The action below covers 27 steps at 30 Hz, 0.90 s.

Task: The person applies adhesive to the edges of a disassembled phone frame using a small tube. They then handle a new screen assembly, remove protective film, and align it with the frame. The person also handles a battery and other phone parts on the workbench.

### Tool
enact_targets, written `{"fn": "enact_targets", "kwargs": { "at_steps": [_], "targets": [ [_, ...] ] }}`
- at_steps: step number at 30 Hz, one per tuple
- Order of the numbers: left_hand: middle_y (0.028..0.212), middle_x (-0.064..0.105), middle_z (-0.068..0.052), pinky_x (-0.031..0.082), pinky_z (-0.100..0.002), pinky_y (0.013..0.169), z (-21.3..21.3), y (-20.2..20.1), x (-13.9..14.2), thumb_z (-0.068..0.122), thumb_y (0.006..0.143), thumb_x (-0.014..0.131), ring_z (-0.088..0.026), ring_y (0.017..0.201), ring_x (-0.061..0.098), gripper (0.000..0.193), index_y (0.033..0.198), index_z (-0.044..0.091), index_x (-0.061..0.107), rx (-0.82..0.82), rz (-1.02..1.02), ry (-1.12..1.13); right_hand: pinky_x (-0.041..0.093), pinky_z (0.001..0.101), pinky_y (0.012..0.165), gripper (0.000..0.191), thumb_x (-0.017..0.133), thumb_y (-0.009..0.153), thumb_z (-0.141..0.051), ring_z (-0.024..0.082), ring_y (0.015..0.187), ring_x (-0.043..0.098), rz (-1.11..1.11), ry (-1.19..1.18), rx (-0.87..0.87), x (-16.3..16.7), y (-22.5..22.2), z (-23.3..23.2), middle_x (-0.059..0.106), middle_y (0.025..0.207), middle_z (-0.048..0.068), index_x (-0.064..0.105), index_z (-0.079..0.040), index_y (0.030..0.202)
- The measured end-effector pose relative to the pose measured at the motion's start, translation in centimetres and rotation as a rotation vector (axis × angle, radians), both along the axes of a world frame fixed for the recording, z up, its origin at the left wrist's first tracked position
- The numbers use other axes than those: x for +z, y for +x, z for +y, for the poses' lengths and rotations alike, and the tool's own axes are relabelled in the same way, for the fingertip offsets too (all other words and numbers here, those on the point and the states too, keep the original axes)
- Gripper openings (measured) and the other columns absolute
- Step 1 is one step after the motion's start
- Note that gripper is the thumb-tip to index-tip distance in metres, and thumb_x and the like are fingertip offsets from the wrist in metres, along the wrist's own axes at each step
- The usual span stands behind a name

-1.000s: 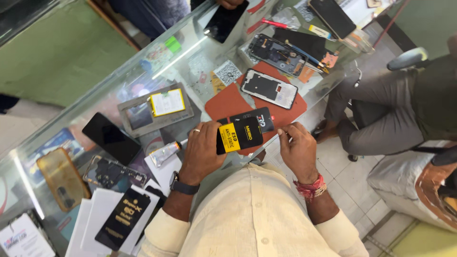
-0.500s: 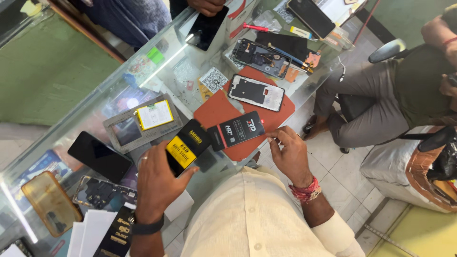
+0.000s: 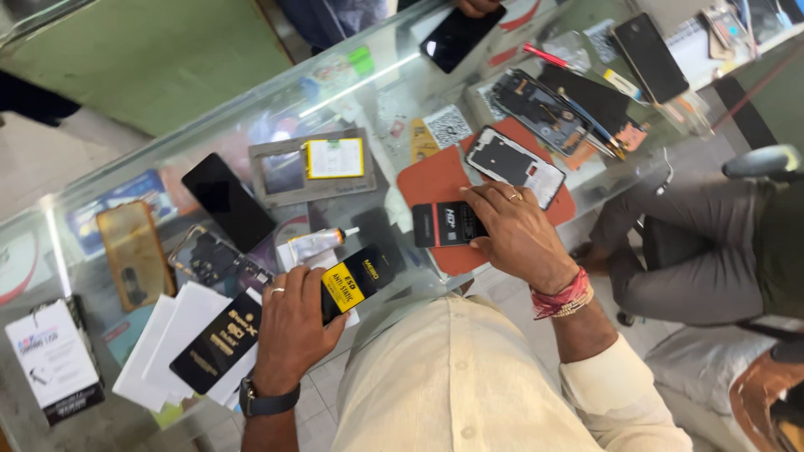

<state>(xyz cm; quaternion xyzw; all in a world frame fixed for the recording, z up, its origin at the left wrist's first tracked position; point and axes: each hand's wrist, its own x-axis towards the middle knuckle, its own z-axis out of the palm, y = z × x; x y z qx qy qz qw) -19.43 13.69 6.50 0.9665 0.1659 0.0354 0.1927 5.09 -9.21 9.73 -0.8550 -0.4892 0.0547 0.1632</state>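
Head view, looking down on a glass worktop (image 3: pixel 151 180). The left hand (image 3: pixel 289 331), with a ring and a dark wristwatch, has its fingers closed around a flat black packet with a yellow label (image 3: pixel 356 280), gripping it at its lower end; the packet is tilted and lifted over the near edge of the worktop. The right hand (image 3: pixel 515 234), with a ring and red thread bands at the wrist, lies palm down with fingers loosely spread; its fingertips press on a small black card-like packet (image 3: pixel 440 224) and grip nothing. This packet lies flat on a red-brown mat (image 3: pixel 431 180), at the mat's near left part. Just beyond the right hand, also on the mat, lies an opened phone frame with a white rim (image 3: pixel 515 163). Between the two hands, near the left one, a small white glue tube (image 3: pixel 314 244) lies on the glass. Beside the left hand lie a black and gold packet (image 3: pixel 218 341) on white sheets (image 3: pixel 172 339). Farther left rest a dark phone (image 3: pixel 226 201) and an amber phone case (image 3: pixel 134 255); beyond them, a grey tray holding a yellow-edged battery (image 3: pixel 333 159).
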Motion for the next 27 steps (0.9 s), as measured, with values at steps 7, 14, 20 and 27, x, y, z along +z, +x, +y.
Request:
{"fn": "enact_targets", "kwargs": {
  "at_steps": [7, 14, 20, 27],
  "targets": [
    [0.116, 0.057, -0.014, 0.041, -0.050, 0.097, -0.8, -0.3, 0.0, 0.042, 0.065, 0.088, -0.034, 0.111, 0.053, 0.084, 0.132, 0.000, 0.060, 0.050, 0.082, 0.060, 0.041, 0.0445, 0.100, 0.084, 0.087, 0.062, -0.016, 0.030, 0.123, 0.057, -0.035, -0.102, 0.068, -0.5, 0.8, 0.5, 0.064, 0.122, 0.014, 0.056, -0.001, 0.139],
    [0.120, 0.057, -0.018, 0.040, -0.052, 0.094, -0.2, 0.9, 0.4, 0.050, 0.060, 0.087, -0.036, 0.113, 0.052, 0.091, 0.131, -0.001, 0.060, 0.045, 0.026, 0.054, 0.042, 0.0437, 0.091, 0.087, 0.090, 0.053, -0.017, 0.033, 0.111, 0.057, -0.047, -0.141, 0.085, -0.9, 1.6, 0.9, 0.062, 0.112, 0.015, 0.059, 0.000, 0.132],
    [0.123, 0.062, -0.016, 0.045, -0.050, 0.099, -1.7, 3.6, 0.1, 0.050, 0.077, 0.081, -0.036, 0.115, 0.058, 0.070, 0.126, 0.002, 0.065, 0.015, -0.244, -0.046, 0.046, 0.0414, 0.082, 0.028, 0.082, 0.078, -0.016, 0.028, 0.093, 0.062, 0.001, -0.098, 0.072, -0.4, 1.4, 0.7, 0.063, 0.100, 0.010, 0.069, -0.006, 0.101],
    [0.118, 0.070, -0.009, 0.057, -0.033, 0.093, -4.6, 7.5, -0.2, 0.033, 0.076, 0.087, -0.020, 0.105, 0.070, 0.077, 0.141, 0.003, 0.056, -0.055, -0.221, -0.959, 0.049, 0.0429, 0.088, 0.012, 0.068, 0.074, -0.014, 0.022, 0.091, 0.062, -0.257, 0.087, 0.409, 5.7, -2.1, -1.1, 0.064, 0.085, 0.003, 0.069, -0.008, 0.084]
  ]
}}
